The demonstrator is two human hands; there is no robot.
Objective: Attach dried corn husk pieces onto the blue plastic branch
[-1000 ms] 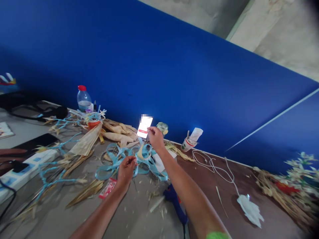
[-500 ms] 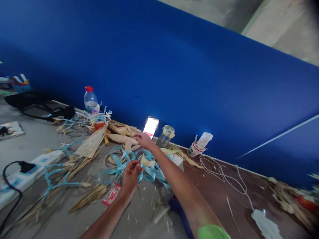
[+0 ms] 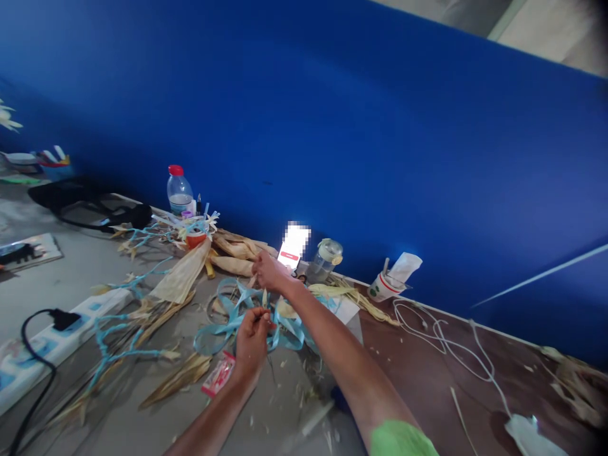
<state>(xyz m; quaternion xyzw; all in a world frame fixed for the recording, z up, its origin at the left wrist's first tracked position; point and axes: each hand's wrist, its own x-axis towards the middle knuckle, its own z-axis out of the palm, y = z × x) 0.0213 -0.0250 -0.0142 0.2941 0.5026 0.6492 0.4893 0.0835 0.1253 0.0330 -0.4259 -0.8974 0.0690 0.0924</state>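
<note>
Head view showed the left hand (image 3: 253,334) pinched shut on a loop of the light blue ribbon (image 3: 223,324), which lay tangled on the grey table (image 3: 95,278) in front of the lit phone (image 3: 293,246). The right hand (image 3: 268,271) hovered just left of and below the phone, fingers drawn together over a pale husk strip (image 3: 265,297); whether they actually gripped it could not be told. Dried corn husks (image 3: 232,253) were heaped left of the phone, a glass jar (image 3: 325,258) stood just right of it, and a paper cup (image 3: 381,286) sat farther right. A red packet (image 3: 218,375) lay well in front of the phone, beside the left wrist.
</note>
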